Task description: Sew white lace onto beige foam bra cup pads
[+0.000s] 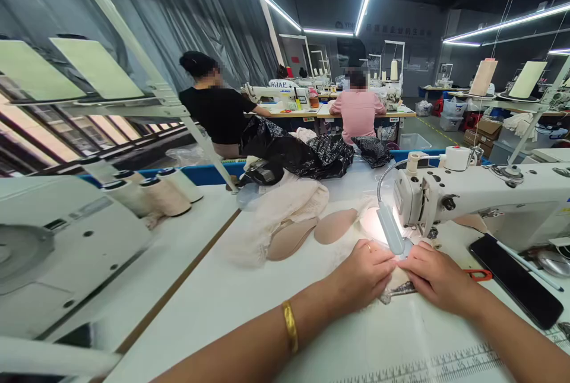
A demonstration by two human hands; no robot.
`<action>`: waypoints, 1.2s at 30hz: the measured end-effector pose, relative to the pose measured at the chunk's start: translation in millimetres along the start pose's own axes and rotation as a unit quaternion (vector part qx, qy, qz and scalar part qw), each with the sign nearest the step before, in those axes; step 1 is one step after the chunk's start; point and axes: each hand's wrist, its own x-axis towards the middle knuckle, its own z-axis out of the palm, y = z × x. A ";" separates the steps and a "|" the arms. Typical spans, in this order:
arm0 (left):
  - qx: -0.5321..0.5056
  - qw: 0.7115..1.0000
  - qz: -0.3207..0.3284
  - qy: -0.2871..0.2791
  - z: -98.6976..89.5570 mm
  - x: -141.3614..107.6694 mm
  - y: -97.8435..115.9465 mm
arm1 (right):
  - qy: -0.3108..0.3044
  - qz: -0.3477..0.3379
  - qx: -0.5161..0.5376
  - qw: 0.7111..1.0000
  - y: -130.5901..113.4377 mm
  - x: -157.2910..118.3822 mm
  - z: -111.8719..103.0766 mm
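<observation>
My left hand (363, 270) and my right hand (439, 276) meet just in front of a white sewing machine (485, 184). Both have their fingers pinched on a pale piece of fabric (398, 279), which lies partly under them. A small grey lamp (390, 230) lights this spot and covers part of the needle area. Beneath my right hand lies a tool with an orange handle (478, 275), mostly hidden. Left of the machine rest two beige moulded cups (291, 239) beside cream lace fabric (307, 199).
A black phone (515, 281) and a pale blue pen (529, 265) lie at right. A printed ruler scale (440, 365) runs along the front. Thread cones (167, 196) and another machine (66, 252) stand left. Black plastic bags (307, 154) lie beyond; two people sit further back.
</observation>
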 end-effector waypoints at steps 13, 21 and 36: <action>0.014 0.999 0.002 -0.034 2.9 11.0 -15.6 | 0.001 0.045 -0.021 0.999 4.1 2.6 3.8; 0.008 0.999 -0.005 -0.034 4.7 17.6 -21.0 | 0.010 0.060 -0.039 0.997 9.5 2.8 8.2; 0.073 0.990 -0.081 -0.089 2.5 32.2 -21.4 | 0.014 0.080 -0.023 0.996 19.5 -2.6 10.6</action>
